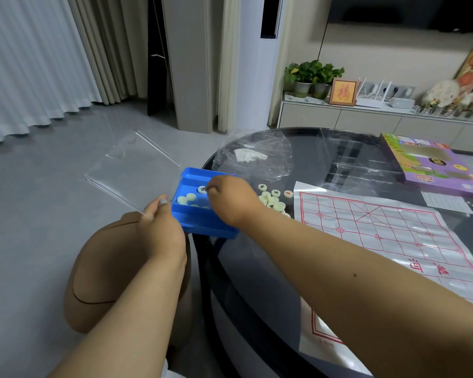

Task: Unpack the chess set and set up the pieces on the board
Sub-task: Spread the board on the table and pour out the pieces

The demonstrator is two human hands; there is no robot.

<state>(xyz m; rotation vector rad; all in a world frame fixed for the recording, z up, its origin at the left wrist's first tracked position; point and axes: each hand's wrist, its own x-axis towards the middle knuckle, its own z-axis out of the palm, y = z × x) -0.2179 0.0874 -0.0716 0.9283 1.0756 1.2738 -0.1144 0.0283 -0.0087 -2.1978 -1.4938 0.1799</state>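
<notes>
A blue plastic tray [202, 225] sits tilted at the left rim of the round dark table, with several pale round chess pieces [190, 197] inside. My left hand [159, 227] pinches the corner of the clear lid [131, 170], which hangs out over the floor. My right hand [228, 199] reaches into the tray with curled fingers at one piece [202, 189]. A pile of pale pieces [275, 199] lies on the table just right of the tray. The paper board [380, 230] with red grid lines is spread on the table to the right.
The dark round table [257, 282] carries crumpled clear plastic wrap [254, 156] at its far side and a purple game box [432, 165] at the right. My knees are below the left hand. Grey floor lies to the left; a TV cabinet stands behind.
</notes>
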